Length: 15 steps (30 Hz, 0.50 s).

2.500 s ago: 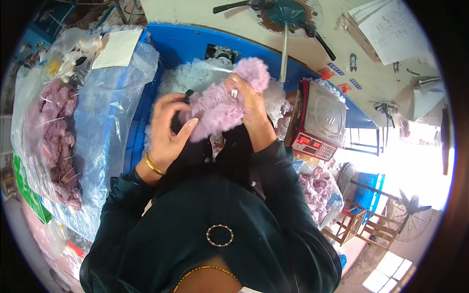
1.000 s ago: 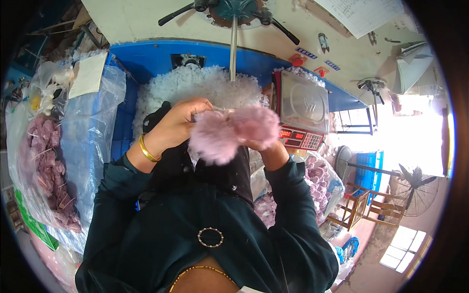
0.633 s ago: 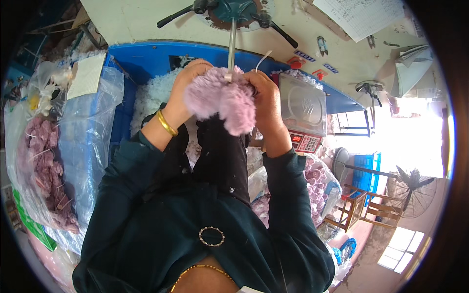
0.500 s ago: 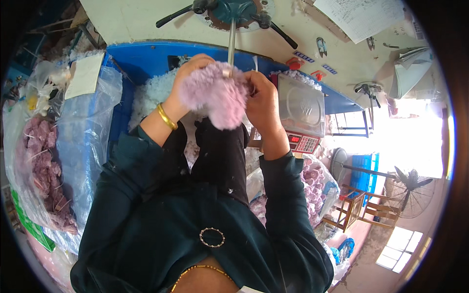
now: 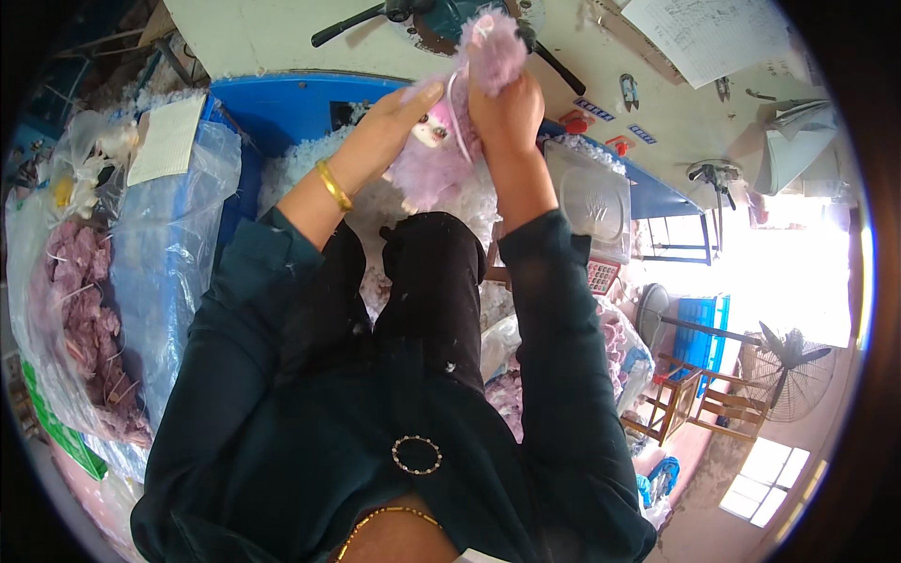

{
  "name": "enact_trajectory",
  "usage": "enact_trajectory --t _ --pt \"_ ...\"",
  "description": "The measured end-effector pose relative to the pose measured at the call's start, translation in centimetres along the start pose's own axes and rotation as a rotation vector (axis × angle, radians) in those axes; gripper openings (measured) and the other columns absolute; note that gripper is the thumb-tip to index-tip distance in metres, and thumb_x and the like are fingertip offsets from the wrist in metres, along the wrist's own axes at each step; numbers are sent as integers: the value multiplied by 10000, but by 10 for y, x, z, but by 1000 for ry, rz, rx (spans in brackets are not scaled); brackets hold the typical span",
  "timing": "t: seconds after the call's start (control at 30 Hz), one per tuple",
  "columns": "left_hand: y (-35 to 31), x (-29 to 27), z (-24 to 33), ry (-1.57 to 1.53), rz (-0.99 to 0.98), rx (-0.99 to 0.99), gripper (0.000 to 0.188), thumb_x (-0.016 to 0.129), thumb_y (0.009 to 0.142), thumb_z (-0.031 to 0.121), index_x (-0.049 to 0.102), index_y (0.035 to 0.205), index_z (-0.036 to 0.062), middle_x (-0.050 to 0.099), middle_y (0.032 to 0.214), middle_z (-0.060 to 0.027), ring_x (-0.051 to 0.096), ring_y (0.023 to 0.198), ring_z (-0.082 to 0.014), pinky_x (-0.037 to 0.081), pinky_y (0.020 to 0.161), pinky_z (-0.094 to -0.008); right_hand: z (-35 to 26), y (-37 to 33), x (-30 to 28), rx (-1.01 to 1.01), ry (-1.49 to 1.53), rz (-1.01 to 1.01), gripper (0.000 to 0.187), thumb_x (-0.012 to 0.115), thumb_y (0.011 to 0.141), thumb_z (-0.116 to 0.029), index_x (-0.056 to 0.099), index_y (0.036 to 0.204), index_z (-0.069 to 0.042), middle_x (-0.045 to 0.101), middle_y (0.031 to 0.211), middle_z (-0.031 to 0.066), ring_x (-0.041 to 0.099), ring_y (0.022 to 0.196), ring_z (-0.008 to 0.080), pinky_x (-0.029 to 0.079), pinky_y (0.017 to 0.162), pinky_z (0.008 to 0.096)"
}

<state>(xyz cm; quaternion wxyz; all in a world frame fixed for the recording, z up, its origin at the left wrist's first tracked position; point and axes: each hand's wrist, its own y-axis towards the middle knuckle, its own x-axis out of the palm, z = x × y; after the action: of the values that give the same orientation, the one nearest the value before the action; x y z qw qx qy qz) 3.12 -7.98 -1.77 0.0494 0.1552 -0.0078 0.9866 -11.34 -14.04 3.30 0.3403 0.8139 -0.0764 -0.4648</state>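
Note:
Both hands hold a fluffy lilac plush toy [image 5: 430, 178] with a small pale face and a pink patch, above the trough of white stuffing [image 5: 371, 216]. My left hand [image 5: 387, 131] is closed on its left side, thumb along the top near the face. On the other side, my right hand [image 5: 509, 114] grips the toy, with a furry tuft [image 5: 499, 58] sticking up above the fist. A thin white strip or cord [image 5: 457, 117] runs across the toy between the hands. Behind it is a dark green machine fitting [image 5: 452, 21]; its metal tube is hidden now.
A blue bin edge [image 5: 282, 91] borders the stuffing. To the left, clear bags hold lilac plush pieces [image 5: 89, 310]. On the right are a clear plastic box [image 5: 589, 192], a keypad scale [image 5: 603, 274] and small snips [image 5: 629, 91]. A fan [image 5: 786, 371] and wooden stools [image 5: 671, 403] stand beyond.
The plush toy has come off the metal tube and been turned so its face shows. My right hand has moved up and now grips its upper part; my left hand has shifted slightly right.

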Motion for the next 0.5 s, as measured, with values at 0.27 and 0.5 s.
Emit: enact_trajectory --t 0.27,0.5 --pt "-48 -2 9 396 -196 127 499 640 866 316 525 1227 -10 622 1078 -123 593 945 -217 463 836 -340 -11 -51 -28 267 843 0 254 769 762 -154 619 916 -17 646 860 72 615 748 159 499 661 290" --pt "-54 27 -3 1210 133 609 278 639 718 102 541 963 15 588 869 -156 593 774 -350 489 641 -421 -13 -61 -32 -27 556 -69 275 724 776 -126 609 1005 -26 633 965 73 592 904 156 482 765 310"
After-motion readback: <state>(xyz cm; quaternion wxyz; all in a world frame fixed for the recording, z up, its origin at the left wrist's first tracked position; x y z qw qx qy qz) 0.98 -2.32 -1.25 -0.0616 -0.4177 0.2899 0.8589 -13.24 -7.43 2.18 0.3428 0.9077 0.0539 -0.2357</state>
